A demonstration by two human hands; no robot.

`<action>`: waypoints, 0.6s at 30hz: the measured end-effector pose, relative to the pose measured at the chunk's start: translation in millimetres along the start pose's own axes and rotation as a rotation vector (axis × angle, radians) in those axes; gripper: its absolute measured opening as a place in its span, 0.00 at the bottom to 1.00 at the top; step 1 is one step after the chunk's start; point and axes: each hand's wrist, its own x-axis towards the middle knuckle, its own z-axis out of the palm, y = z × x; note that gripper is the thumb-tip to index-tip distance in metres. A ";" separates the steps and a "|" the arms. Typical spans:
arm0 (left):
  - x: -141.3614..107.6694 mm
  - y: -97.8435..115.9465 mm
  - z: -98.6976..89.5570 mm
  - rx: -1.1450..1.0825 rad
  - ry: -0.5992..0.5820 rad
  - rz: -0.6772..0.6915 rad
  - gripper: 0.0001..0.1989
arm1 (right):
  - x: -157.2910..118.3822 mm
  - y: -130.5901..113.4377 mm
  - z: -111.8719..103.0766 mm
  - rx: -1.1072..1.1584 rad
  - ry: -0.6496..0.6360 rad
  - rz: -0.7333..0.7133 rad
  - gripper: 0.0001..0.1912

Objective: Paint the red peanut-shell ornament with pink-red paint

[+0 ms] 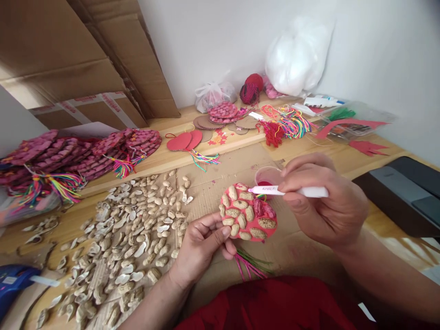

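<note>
My left hand grips the lower left edge of a red disc covered with peanut shells. Two or three shells on its right side are painted dark pink; most others are bare tan. Colored strings hang below the disc. In my right hand is a white acrylic paint marker, held between thumb and fingers. Its pink tip is at a shell near the disc's top edge, and I cannot tell whether it touches. Behind the disc stands a clear cup with red inside, partly hidden.
Loose peanut shells spread across cardboard at left. Stacks of pink shell-covered discs with tassels lie behind them. A blue glue gun is at lower left, a dark device at right. Yarn balls and a white bag stand at the back.
</note>
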 end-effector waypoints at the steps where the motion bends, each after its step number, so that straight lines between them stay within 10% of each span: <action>1: 0.1 -0.1 -0.1 -0.002 0.002 -0.001 0.14 | -0.1 -0.3 0.5 -0.003 -0.010 -0.001 0.03; 18: -0.4 -0.5 -1.0 -0.006 -0.019 0.007 0.13 | -1.3 1.6 0.8 -0.009 0.046 0.066 0.02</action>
